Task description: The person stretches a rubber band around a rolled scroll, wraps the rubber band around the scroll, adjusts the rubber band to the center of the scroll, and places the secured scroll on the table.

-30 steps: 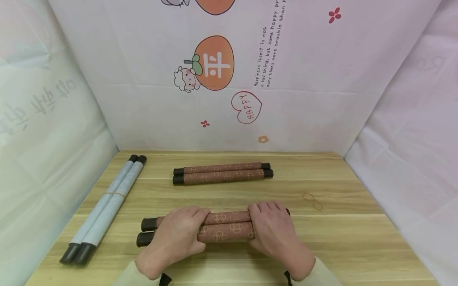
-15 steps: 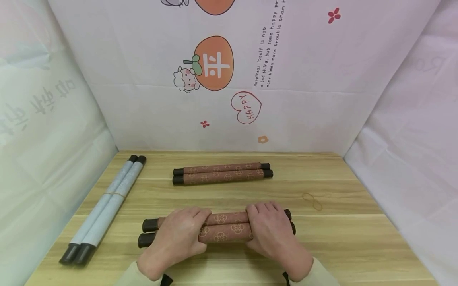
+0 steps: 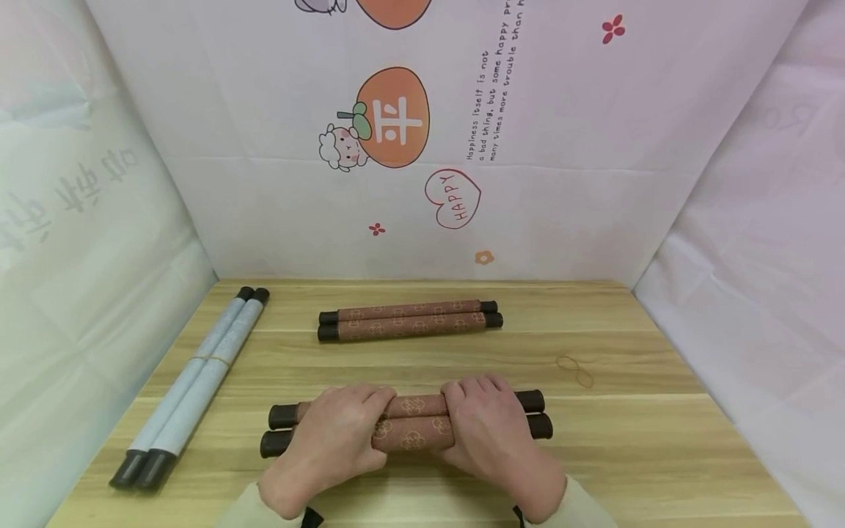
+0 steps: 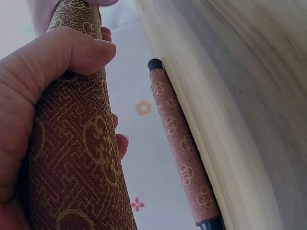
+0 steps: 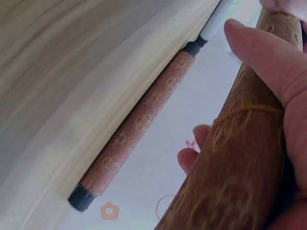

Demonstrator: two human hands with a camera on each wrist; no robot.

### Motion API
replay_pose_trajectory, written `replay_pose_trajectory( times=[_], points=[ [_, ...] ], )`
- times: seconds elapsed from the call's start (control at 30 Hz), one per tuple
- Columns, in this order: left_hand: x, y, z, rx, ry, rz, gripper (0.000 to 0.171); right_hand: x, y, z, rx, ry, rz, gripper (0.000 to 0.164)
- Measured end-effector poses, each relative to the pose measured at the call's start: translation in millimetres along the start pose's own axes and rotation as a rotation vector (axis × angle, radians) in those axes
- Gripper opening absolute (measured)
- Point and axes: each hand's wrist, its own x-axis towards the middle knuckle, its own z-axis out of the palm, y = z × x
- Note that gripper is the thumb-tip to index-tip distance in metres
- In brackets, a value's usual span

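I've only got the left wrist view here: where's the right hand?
Observer: In the head view, the right hand grips a pair of brown rolls.

Operator: Anything wrapped around them near that hand?

Observer: Yes, the right wrist view shows a thin band across one of them.

Operator: Is one lying loose anywhere?

Observer: The head view shows a loose band on the table, to the right of the hands.

Far scrolls lie behind the near scrolls (side scrolls to the left).
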Motion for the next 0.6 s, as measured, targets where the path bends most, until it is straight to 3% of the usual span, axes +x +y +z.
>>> replay_pose_trajectory(
  times=[0.37,0.6],
  points=[
    [0.1,1.8,1.3,0.017,0.016,0.010,0.065,0.0,-4.9,-0.2,0.007,-0.046,0.022,0.073],
    [-1.6,1.3,2.5,-0.002,-0.011,-0.002,0.065,-1.5,-4.5,-1.6,0.026,-0.069,0.017,0.076]
  ],
)
